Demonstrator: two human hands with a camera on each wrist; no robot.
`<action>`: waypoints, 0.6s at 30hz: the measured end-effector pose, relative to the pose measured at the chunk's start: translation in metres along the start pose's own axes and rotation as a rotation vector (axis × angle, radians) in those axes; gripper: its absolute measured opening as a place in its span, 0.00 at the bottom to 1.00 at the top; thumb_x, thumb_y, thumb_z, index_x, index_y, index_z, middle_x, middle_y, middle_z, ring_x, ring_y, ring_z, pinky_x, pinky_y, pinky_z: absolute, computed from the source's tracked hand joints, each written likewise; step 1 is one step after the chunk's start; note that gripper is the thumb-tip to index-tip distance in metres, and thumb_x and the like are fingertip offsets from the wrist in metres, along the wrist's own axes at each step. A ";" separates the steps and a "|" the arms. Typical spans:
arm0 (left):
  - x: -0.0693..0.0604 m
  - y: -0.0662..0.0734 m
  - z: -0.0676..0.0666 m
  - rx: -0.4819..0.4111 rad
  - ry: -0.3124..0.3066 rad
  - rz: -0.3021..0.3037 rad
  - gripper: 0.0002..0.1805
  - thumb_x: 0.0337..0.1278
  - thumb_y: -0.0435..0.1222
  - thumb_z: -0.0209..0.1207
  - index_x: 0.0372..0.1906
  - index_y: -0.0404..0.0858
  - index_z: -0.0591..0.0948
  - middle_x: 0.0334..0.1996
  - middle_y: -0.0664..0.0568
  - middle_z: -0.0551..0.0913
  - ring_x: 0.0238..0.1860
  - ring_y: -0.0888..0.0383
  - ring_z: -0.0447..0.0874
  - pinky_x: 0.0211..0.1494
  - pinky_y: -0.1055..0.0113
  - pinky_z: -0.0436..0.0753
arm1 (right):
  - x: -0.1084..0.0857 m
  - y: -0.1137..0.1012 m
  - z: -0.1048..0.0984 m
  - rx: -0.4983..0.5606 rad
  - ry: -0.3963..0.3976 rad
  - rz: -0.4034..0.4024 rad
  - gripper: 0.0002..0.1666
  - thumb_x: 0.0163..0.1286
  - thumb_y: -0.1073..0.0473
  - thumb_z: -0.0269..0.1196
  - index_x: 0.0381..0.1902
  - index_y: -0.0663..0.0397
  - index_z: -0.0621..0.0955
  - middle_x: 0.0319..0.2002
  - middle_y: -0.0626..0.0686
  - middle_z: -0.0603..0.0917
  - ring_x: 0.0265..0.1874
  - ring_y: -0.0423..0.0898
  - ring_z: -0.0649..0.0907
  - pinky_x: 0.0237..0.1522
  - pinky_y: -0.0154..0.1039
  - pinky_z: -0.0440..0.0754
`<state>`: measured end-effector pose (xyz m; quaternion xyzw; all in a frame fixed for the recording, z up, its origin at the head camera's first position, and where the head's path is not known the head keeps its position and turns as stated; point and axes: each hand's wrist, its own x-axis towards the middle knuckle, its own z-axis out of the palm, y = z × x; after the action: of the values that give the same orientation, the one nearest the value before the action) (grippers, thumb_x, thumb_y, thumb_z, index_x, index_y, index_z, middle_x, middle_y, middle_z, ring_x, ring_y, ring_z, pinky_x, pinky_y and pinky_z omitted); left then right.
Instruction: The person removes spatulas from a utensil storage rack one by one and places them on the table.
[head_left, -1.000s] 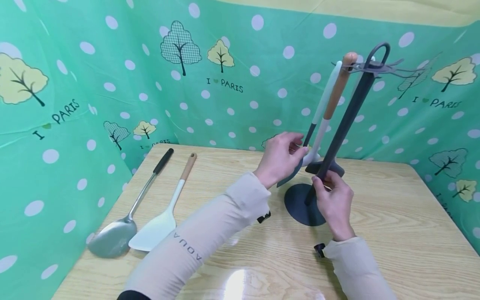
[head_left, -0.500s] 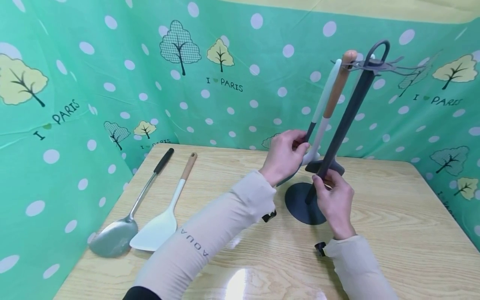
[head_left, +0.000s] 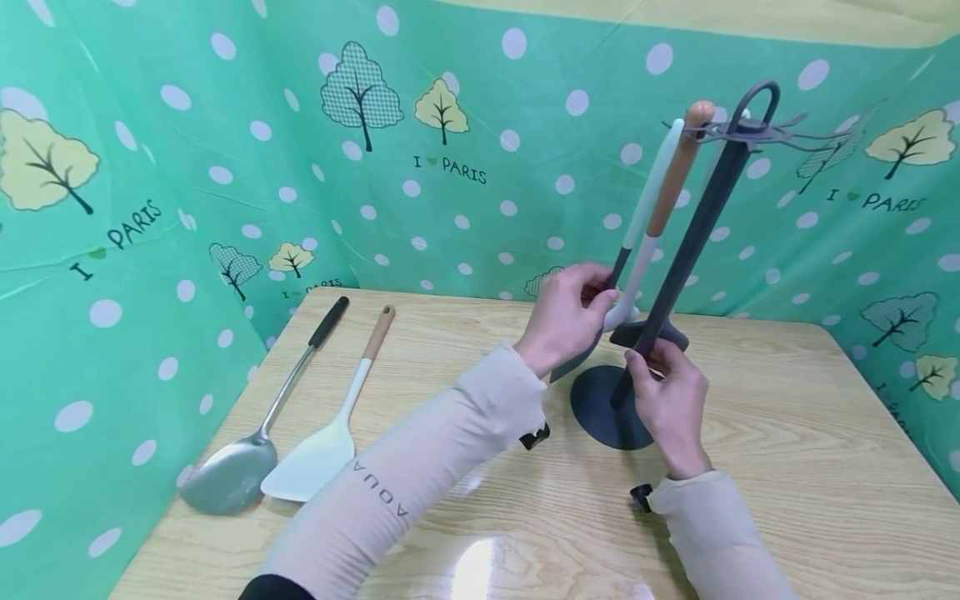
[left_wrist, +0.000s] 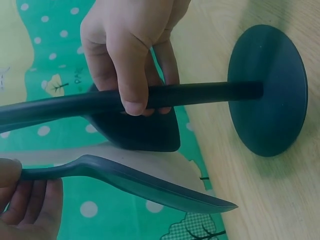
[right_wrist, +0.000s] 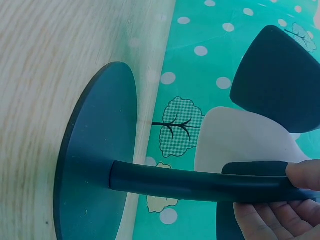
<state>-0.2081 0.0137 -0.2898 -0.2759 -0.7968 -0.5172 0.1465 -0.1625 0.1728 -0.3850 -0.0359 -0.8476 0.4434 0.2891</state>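
Note:
My left hand (head_left: 566, 317) pinches the dark neck of a spatula (left_wrist: 130, 180) with a mint handle (head_left: 651, 187). The handle's top is by the hooks of a dark utensil stand (head_left: 693, 233), and the blade points down. Lower on the stand's pole, my right hand (head_left: 671, 404) grips it between thumb and fingers, above the round base (left_wrist: 267, 90). Behind the pole hangs a white utensil with a wooden handle (head_left: 673, 187), its head (right_wrist: 235, 130) partly hidden. Another dark spatula head (left_wrist: 142, 132) shows behind the pole, near the right hand.
On the left of the wooden table (head_left: 787, 417) lie a metal wok spatula (head_left: 232, 475) with a black grip and a white turner (head_left: 315, 458) with a wooden handle. A green dotted curtain (head_left: 465, 208) stands behind the table.
My left hand has moved slightly right and its fingers have closed on the spatula's neck; in the last half second it shifts a little back left. The right hand stays on the pole.

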 end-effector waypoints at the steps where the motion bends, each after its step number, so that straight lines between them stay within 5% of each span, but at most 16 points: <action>1: 0.000 0.000 0.000 -0.008 0.001 0.001 0.09 0.63 0.31 0.58 0.46 0.34 0.82 0.34 0.51 0.82 0.33 0.65 0.78 0.39 0.81 0.77 | 0.000 0.000 0.000 0.000 0.001 0.000 0.12 0.66 0.59 0.63 0.42 0.61 0.82 0.37 0.58 0.85 0.38 0.52 0.86 0.42 0.51 0.84; 18: -0.008 0.000 0.000 -0.064 0.004 0.022 0.07 0.62 0.30 0.59 0.43 0.32 0.82 0.34 0.50 0.81 0.34 0.64 0.79 0.40 0.81 0.78 | 0.000 -0.001 0.000 -0.018 -0.005 0.012 0.13 0.67 0.57 0.62 0.43 0.61 0.82 0.37 0.57 0.85 0.39 0.50 0.86 0.43 0.49 0.83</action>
<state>-0.2013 0.0118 -0.2939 -0.2882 -0.7765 -0.5414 0.1447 -0.1622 0.1723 -0.3842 -0.0428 -0.8520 0.4376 0.2841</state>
